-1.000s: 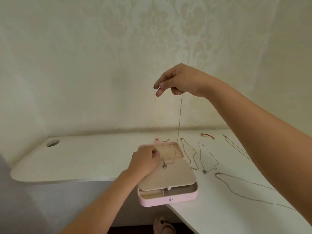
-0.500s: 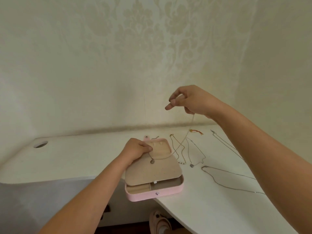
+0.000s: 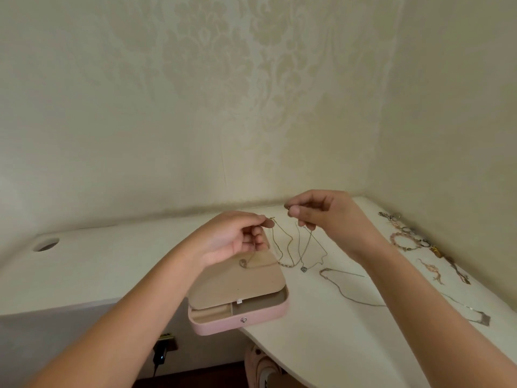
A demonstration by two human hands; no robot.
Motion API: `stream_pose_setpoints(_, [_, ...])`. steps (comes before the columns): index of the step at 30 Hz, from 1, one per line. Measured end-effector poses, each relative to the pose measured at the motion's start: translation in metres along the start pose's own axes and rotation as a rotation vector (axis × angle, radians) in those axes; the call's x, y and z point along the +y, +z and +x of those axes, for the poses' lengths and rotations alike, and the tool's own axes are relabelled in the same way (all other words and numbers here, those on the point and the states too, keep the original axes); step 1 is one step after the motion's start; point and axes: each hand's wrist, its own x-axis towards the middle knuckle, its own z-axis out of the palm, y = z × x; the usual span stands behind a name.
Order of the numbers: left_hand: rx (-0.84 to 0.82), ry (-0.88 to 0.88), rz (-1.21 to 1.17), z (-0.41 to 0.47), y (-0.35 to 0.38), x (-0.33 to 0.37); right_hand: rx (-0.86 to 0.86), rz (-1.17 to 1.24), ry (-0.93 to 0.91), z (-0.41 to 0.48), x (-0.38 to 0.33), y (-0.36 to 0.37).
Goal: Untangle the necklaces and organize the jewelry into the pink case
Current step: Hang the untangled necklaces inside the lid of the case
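Over the pink case (image 3: 240, 325) at the worktop (image 3: 112, 264) edge, the left hand (image 3: 232, 239) and right hand (image 3: 326, 217) each pinch a fine necklace (image 3: 264, 265) between fingers, its pendant (image 3: 242, 263) lying on the case's beige insert (image 3: 240, 285). Loose slack could snag the neighbouring necklaces (image 3: 303, 268) and knot up.

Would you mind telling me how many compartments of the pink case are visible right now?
2: the left compartment at the front corner of the pink case, and the longer right compartment beside it. The beige lid may hide more behind them.
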Motion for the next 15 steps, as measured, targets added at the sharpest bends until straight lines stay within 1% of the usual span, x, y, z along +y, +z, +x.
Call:
stream_pose_setpoints(4, [-0.096, -0.079, -0.078, -0.002, 0.017, -0.003, -0.006, -0.024, -0.056, -0.012, 0.008, 0.0])
stream_pose_setpoints(7, [-0.109, -0.086, -0.107, -0.004, 0.024, -0.006, -0.014, -0.066, -0.091, -0.017, 0.011, 0.001])
stream_pose_setpoints(10, [-0.113, -0.102, -0.104, -0.005, 0.029, -0.009, -0.012, -0.079, -0.081, -0.019, 0.011, -0.002])
stream_pose_setpoints(15, [-0.155, -0.12, -0.079, -0.008, 0.03, -0.009, -0.059, -0.136, -0.069, -0.021, 0.009, -0.003])
